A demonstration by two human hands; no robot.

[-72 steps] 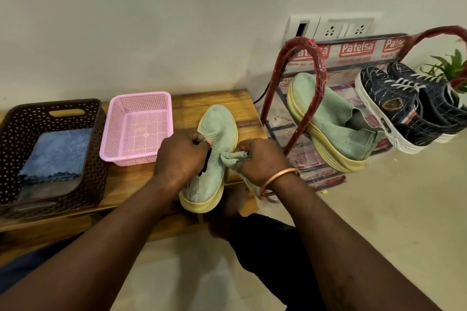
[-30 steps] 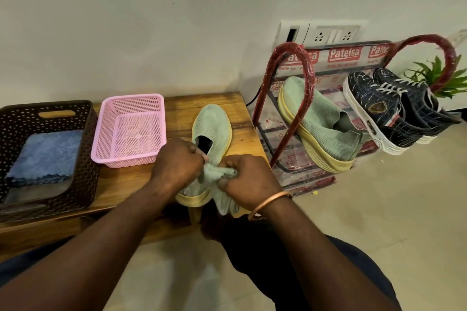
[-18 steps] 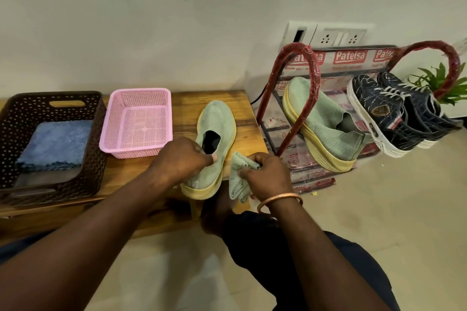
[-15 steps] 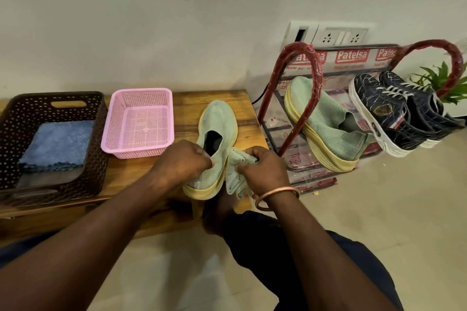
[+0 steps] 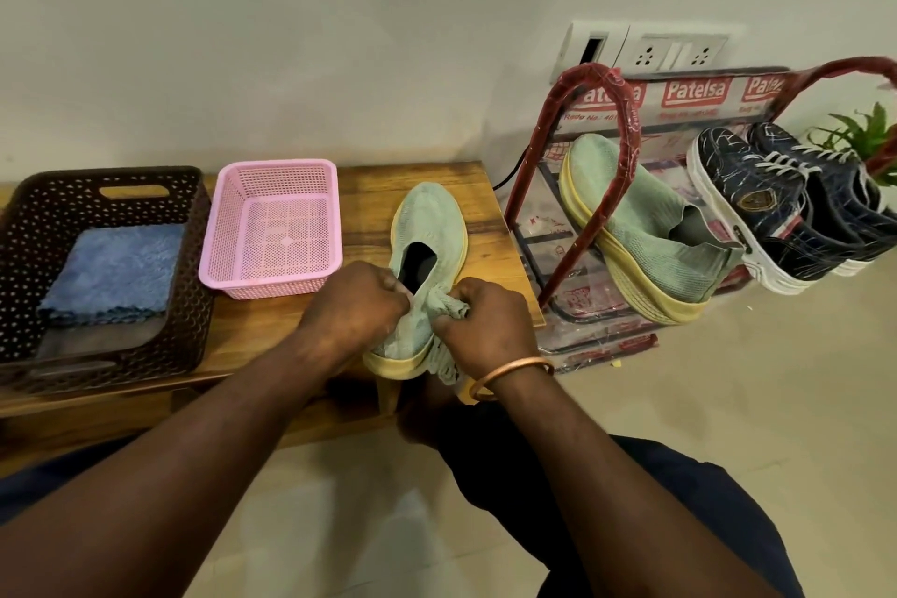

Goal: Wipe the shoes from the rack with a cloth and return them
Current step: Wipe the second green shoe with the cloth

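Note:
A mint green knit shoe [image 5: 429, 228] with a yellow sole lies on the wooden bench [image 5: 369, 194], toe toward the wall. My left hand [image 5: 357, 301] grips its heel collar on the left side. My right hand [image 5: 485, 321] clutches a pale green cloth [image 5: 444, 357] bunched against the shoe's right heel side; part of the cloth hangs below the sole. The matching green shoe [image 5: 650, 228] leans on the red-framed shoe rack [image 5: 626, 112] to the right, beside a pair of dark blue sneakers [image 5: 776, 204].
A pink mesh basket [image 5: 274, 228] sits left of the shoe. Further left, a dark brown basket [image 5: 29, 219] holds a folded blue cloth [image 5: 114, 274]. A wall socket panel [image 5: 645, 51] is above the rack and a green plant [image 5: 869, 136] at far right. My knees are below the bench edge.
My right hand with the cloth has moved from beside the sole up against the shoe's heel side, close to my left hand. The shoe has stayed in place.

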